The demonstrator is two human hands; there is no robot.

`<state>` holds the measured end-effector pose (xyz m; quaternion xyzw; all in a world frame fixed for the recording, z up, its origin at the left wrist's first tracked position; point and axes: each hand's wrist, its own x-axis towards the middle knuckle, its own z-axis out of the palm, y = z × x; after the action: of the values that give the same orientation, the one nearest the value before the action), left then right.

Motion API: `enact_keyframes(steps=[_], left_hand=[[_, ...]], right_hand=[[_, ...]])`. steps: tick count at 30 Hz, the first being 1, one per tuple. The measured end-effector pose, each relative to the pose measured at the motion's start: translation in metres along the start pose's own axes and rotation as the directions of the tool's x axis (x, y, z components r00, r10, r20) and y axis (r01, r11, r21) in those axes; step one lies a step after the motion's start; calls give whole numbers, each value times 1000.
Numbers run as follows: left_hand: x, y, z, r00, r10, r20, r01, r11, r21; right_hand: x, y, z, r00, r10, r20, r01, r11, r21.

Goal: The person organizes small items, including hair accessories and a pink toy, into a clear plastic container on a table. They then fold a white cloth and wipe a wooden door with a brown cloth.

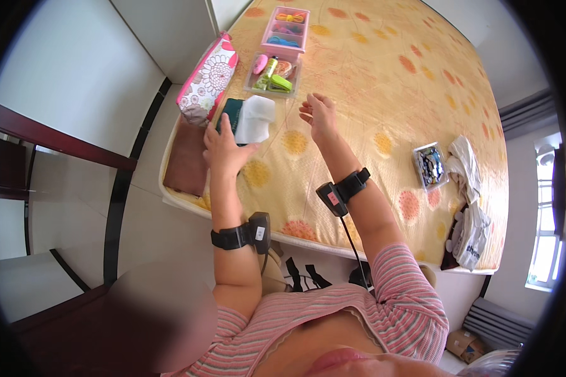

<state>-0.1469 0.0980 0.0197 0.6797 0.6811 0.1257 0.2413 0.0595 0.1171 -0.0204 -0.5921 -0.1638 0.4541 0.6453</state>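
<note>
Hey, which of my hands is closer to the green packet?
Left. Your left hand is at the near left side of the green packet; your right hand is farther off, right of the white sheet.

One head-worn fisheye looks down; both hands (225, 152) (322, 118) near.

Daylight from the blown-out window (544, 220) at right brightens the room and puts a sheen on the floral mattress (352, 69); fisheye edges bow, corners go black, lower left blurs.
</note>
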Motion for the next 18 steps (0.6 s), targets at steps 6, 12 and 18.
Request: enact_keyframes(steps=[6, 12, 18], left_hand=[[5, 9, 12, 839, 284, -464, -337, 941, -33], [1, 30, 24, 690, 340, -639, -472, 881, -41], [-26, 89, 50, 660, 489, -571, -639, 765, -82]], right_hand=[[-117, -98, -19, 767, -466, 441, 404, 885, 231], [-259, -181, -75, 189, -775, 603, 579, 584, 569], [-357, -200, -121, -107, -811, 575, 585, 416, 696]])
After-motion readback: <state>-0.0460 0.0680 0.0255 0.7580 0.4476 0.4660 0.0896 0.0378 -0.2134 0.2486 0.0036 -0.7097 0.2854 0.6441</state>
